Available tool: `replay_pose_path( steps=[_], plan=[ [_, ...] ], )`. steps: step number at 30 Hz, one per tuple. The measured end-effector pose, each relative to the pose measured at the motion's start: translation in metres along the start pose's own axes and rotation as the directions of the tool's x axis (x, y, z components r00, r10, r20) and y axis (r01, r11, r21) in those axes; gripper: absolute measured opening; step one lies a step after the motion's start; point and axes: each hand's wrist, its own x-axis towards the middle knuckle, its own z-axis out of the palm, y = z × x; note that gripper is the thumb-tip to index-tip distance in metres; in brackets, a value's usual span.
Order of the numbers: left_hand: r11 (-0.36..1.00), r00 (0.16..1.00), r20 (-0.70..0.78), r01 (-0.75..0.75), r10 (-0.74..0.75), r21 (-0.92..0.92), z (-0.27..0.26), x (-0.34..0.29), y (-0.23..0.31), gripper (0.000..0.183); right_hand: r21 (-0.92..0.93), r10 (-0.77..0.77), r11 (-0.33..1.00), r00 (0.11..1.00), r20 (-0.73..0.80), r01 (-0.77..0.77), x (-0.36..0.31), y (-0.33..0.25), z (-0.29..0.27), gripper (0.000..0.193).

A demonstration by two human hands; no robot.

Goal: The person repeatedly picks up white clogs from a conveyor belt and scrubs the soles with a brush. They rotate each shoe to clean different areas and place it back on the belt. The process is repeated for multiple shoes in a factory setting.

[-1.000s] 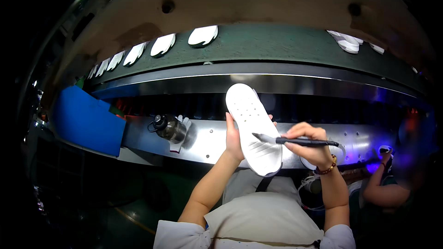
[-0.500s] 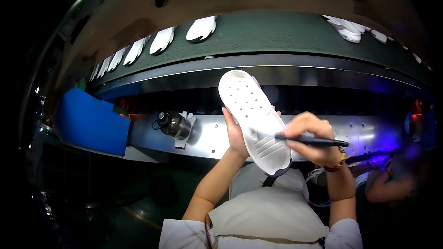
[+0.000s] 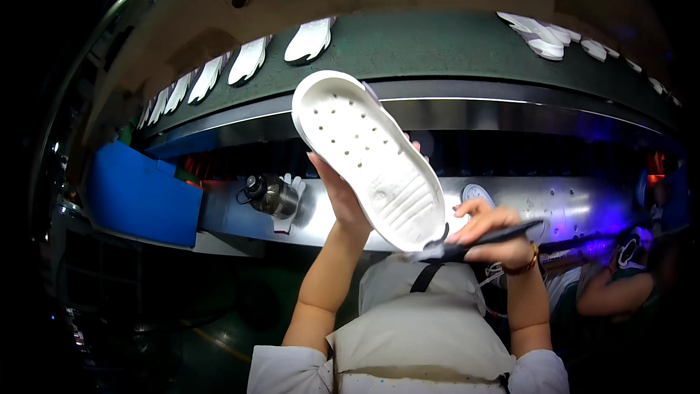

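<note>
My left hand (image 3: 341,193) holds a white shoe sole (image 3: 368,157) up from underneath, its hollow inner side with small holes facing me and its toe tilted up to the left. My right hand (image 3: 490,234) grips a dark brush (image 3: 481,242) whose tip touches the heel edge of the sole at the lower right. Both hands are raised in front of a metal workbench ledge (image 3: 576,208).
A green conveyor belt (image 3: 437,47) carries several white soles (image 3: 310,38) across the top. A blue bin (image 3: 142,193) sits at the left, a dark metal bottle (image 3: 271,195) beside it. Another person's arm (image 3: 609,295) shows at the lower right.
The sole has been lifted higher and tilted more upright to the left. My right hand with the brush has dropped from the sole's middle to its heel edge.
</note>
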Motion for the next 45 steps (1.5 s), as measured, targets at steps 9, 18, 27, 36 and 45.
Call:
replay_pose_path(
  steps=[9,18,27,36,45],
  plan=[
    [0.999,0.993,0.117,0.028,-0.025,-0.023,0.013,-0.023,-0.034,0.087,0.453,0.250,0.889,0.902,-0.351,-0.070,0.003,0.000,0.034,0.016],
    [0.997,0.996,-0.060,0.075,-0.073,0.027,0.002,-0.012,-0.026,0.073,-0.178,-0.024,0.984,0.972,-0.233,-0.019,0.006,-0.010,0.024,0.022],
    [0.990,0.990,-0.075,0.124,-0.119,0.068,0.001,-0.012,-0.015,0.060,-0.245,-0.056,0.967,0.997,0.061,0.070,0.026,-0.026,0.001,0.018],
    [0.805,0.866,-0.144,0.499,-0.479,0.322,0.020,0.000,-0.006,0.050,-0.314,0.107,0.949,0.955,0.276,-0.016,0.035,-0.035,-0.020,0.016],
    [0.391,0.532,-0.326,0.825,-0.781,0.408,0.028,0.015,0.003,0.052,-0.228,0.178,0.968,0.921,0.345,-0.101,0.025,-0.048,-0.030,0.019]
  ],
)
